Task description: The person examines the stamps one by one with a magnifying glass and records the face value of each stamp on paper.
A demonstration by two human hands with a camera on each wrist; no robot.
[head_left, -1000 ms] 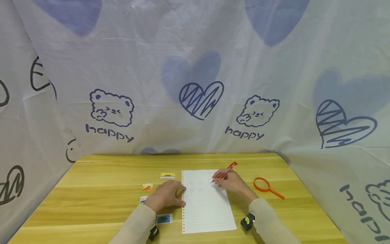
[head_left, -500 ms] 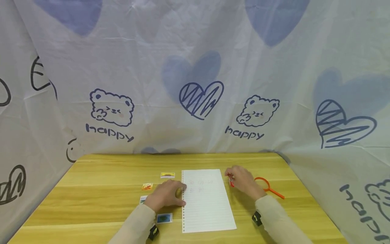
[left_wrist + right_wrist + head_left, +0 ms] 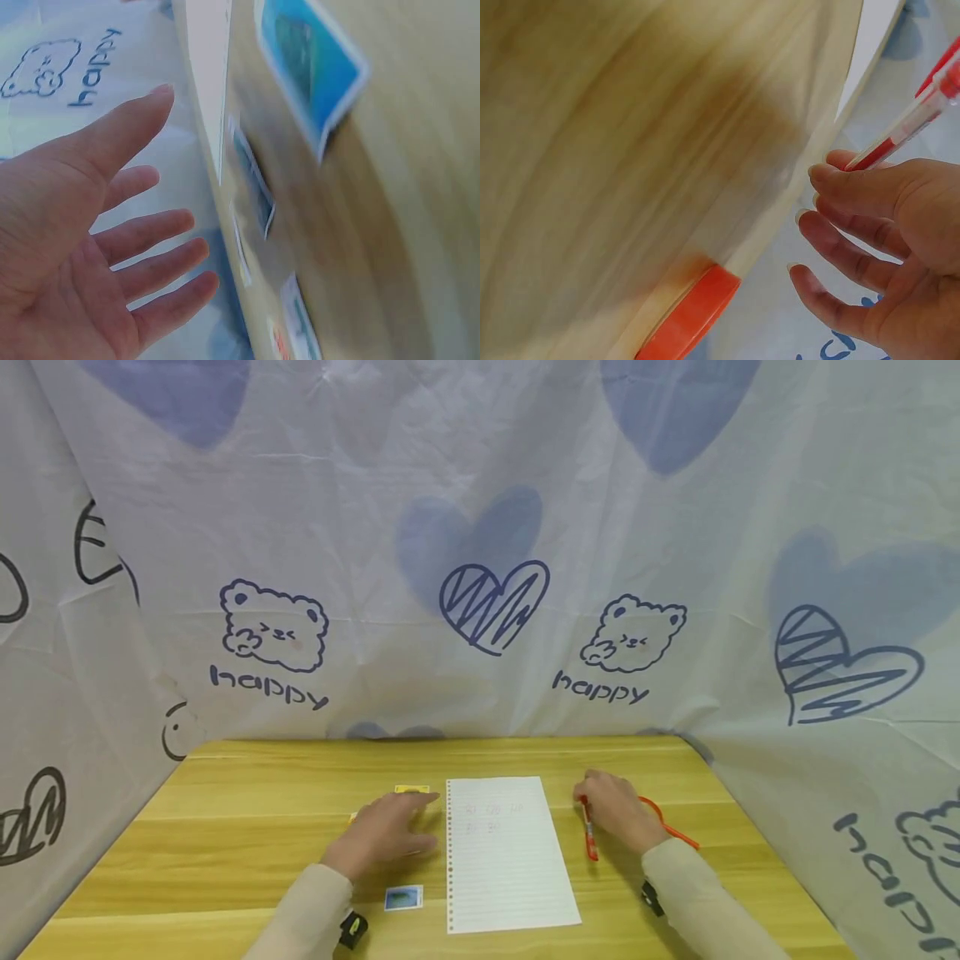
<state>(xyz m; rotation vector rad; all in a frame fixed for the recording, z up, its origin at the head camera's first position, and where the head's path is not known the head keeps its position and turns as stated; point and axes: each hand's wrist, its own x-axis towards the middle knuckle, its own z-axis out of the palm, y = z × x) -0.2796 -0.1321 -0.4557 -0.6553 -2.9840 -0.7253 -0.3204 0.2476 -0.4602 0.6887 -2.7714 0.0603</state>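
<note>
My right hand (image 3: 617, 810) pinches a red pen (image 3: 590, 842) between thumb and forefinger, over the table to the right of a lined sheet of paper (image 3: 513, 877). In the right wrist view the pen (image 3: 900, 131) slants up from the fingertips, the other fingers loosely bent. My left hand (image 3: 381, 837) hovers left of the sheet, fingers spread and holding nothing. Around it lie small stamp-like picture cards: a blue one (image 3: 404, 897) nearer me and a yellow one (image 3: 412, 789) farther off. The hand hides others, some visible in the left wrist view.
An orange-red magnifying glass (image 3: 681, 837) lies partly behind my right hand and forearm. Faint handwritten figures (image 3: 493, 810) stand near the top of the sheet. A white printed cloth (image 3: 420, 693) hangs behind the wooden table (image 3: 225, 860).
My right hand has left the sheet and moved right with the pen, whose body now points towards me. My left hand has come off the sheet's edge and shifted left over the cards.
</note>
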